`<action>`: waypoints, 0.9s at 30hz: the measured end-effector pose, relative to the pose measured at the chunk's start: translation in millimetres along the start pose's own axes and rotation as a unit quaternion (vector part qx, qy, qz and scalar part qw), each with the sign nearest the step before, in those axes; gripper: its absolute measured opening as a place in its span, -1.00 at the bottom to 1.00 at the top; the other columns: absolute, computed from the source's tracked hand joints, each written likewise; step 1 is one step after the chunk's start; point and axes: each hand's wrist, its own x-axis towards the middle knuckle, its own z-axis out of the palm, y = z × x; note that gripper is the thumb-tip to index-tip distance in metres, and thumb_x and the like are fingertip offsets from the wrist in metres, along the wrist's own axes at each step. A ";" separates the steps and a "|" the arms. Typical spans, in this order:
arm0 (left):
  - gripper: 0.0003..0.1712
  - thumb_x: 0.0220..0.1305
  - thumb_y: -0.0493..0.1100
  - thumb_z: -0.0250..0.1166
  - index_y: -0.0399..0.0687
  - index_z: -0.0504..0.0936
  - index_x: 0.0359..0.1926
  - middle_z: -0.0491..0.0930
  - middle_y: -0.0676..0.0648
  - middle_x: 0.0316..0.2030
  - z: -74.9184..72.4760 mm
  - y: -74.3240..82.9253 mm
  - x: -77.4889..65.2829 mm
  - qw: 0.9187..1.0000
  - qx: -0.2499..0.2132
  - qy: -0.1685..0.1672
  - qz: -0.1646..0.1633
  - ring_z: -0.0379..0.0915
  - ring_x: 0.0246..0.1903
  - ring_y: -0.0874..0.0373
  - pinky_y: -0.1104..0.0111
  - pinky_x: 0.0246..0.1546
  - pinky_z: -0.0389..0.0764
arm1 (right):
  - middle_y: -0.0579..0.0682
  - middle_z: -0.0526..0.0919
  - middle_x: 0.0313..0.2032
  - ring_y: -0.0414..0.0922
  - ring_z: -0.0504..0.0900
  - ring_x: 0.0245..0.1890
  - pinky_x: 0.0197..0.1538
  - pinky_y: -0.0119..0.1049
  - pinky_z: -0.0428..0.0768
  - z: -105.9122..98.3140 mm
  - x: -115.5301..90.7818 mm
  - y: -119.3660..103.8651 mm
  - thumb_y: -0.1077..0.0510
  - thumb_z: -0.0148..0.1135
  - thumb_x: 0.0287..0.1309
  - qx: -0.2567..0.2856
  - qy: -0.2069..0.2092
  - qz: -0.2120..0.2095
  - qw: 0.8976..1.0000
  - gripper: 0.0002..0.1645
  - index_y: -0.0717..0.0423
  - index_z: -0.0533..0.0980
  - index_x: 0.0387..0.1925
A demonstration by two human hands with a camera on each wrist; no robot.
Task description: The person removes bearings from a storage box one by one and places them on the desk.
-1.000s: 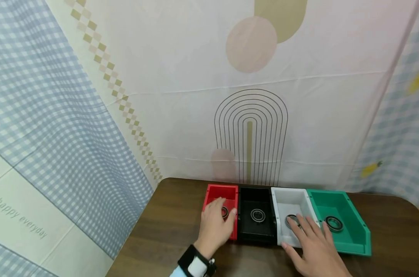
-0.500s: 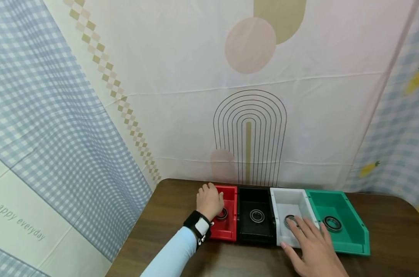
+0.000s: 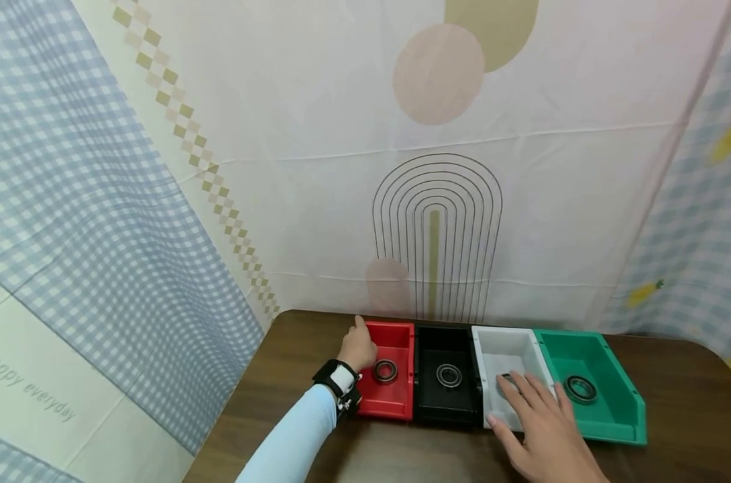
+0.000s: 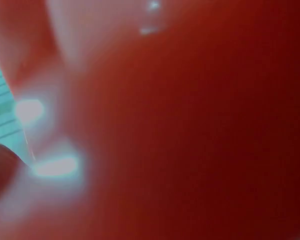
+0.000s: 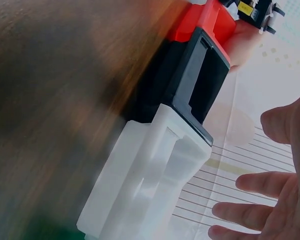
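Note:
My left hand (image 3: 358,349) is at the left wall of a red bin (image 3: 396,401), its thumb side over the inside and one finger reaching to the back left corner. It appears to grip that wall; most fingers are hidden. In the left wrist view, a blurred red surface (image 4: 190,125) fills most of the picture. A ball bearing (image 3: 385,370) lies in the red bin. My right hand (image 3: 546,429), fingers spread, hovers over the front of a white bin (image 3: 505,342), partly covering the bearing (image 3: 503,385) in it. It holds nothing.
Between the red and white bins sits a black bin (image 3: 440,345) with a bearing (image 3: 448,376). At the right end, a green bin (image 3: 613,409) holds another bearing (image 3: 580,389). The row stands on a brown wooden table (image 3: 269,396), before a hanging cloth (image 3: 329,221).
My left hand has moved from above the red bin's bearing to the bin's left wall and lowered there, uncovering the bearing. My right hand has stayed nearly still.

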 end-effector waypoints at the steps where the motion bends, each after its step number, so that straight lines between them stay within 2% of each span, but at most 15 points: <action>1: -0.13 0.30 -0.33 0.17 -0.45 0.10 0.58 0.67 -0.47 0.10 5.8 -7.6 4.1 1.000 -0.003 0.000 0.008 0.67 0.10 -0.36 -0.10 0.19 0.68 | 0.30 0.56 0.41 0.39 0.39 0.47 0.45 0.55 0.08 0.2 0.2 -0.3 -0.27 0.37 0.36 -0.001 0.000 0.000 1.000 -0.19 0.11 0.52 0.44; 4: -0.20 0.29 -0.32 0.17 -0.50 0.17 0.51 0.74 -0.39 -0.06 18.2 -20.9 13.2 1.000 -0.008 0.004 0.023 0.74 -0.04 -0.23 0.03 0.02 0.74 | 0.29 0.57 0.41 0.39 0.40 0.47 0.44 0.56 0.10 0.9 0.8 -2.3 -0.28 0.36 0.37 0.000 0.002 -0.002 1.000 -0.18 0.10 0.51 0.45; 8: -0.30 0.28 -0.33 0.21 -0.51 0.27 0.40 0.73 -0.36 -0.06 13.9 -15.8 7.6 1.000 -0.001 0.017 0.021 0.74 -0.03 -0.18 0.08 0.04 0.74 | 0.31 0.56 0.41 0.40 0.39 0.48 0.45 0.56 0.09 2.7 2.9 -7.1 -0.30 0.34 0.38 0.006 -0.001 0.000 1.000 -0.17 0.09 0.50 0.47; 11: -0.42 0.30 -0.33 0.20 -0.48 0.36 0.30 0.73 -0.34 -0.11 8.7 -13.1 2.6 0.999 0.001 0.030 0.025 0.74 -0.08 -0.17 0.09 -0.03 0.76 | 0.32 0.55 0.42 0.40 0.37 0.49 0.45 0.57 0.08 4.4 4.6 -10.6 -0.31 0.33 0.38 0.007 -0.007 0.005 1.000 -0.16 0.10 0.49 0.47; 13: -0.50 0.34 -0.31 0.18 -0.46 0.41 0.25 0.74 -0.32 -0.17 4.7 -11.4 -0.1 0.999 -0.007 0.034 0.022 0.75 -0.14 -0.16 0.08 -0.12 0.76 | 0.33 0.54 0.42 0.40 0.37 0.49 0.44 0.57 0.09 5.2 4.6 -12.4 -0.31 0.33 0.38 0.005 -0.008 0.006 1.000 -0.15 0.11 0.49 0.47; 15: -0.56 0.39 -0.31 0.15 -0.48 0.44 0.21 0.74 -0.34 -0.19 -7.1 -1.9 -11.7 0.999 -0.028 0.037 0.024 0.76 -0.15 -0.19 0.04 -0.15 0.76 | 0.33 0.55 0.41 0.39 0.37 0.48 0.44 0.58 0.10 5.6 4.0 -13.6 -0.30 0.34 0.38 0.004 -0.008 0.004 1.000 -0.16 0.11 0.49 0.47; 18: -0.60 0.47 -0.32 0.11 -0.54 0.48 0.21 0.74 -0.43 -0.12 -26.8 16.8 -30.7 0.997 -0.059 0.038 0.014 0.75 -0.08 -0.30 -0.07 -0.09 0.77 | 0.32 0.56 0.41 0.38 0.40 0.47 0.43 0.58 0.12 5.9 3.7 -15.6 -0.30 0.34 0.38 0.002 -0.005 0.001 1.000 -0.16 0.10 0.50 0.47; 20: -0.61 0.50 -0.33 0.11 -0.54 0.50 0.21 0.73 -0.46 -0.06 -34.7 25.1 -39.8 0.996 -0.078 0.042 0.008 0.74 -0.03 -0.32 -0.10 -0.04 0.77 | 0.31 0.56 0.41 0.37 0.41 0.47 0.42 0.59 0.13 6.0 3.9 -17.2 -0.30 0.34 0.38 0.004 -0.005 0.000 1.000 -0.17 0.10 0.50 0.47; 27: -0.69 0.53 -0.27 0.17 -0.33 0.63 0.16 0.78 -0.30 -0.03 -39.7 29.5 -47.3 0.993 -0.082 0.085 0.007 0.77 -0.01 -0.19 -0.02 0.01 0.79 | 0.31 0.50 0.46 0.40 0.36 0.48 0.45 0.57 0.09 6.3 6.4 -29.0 -0.31 0.32 0.40 0.028 -0.011 -0.005 1.000 -0.18 0.04 0.48 0.49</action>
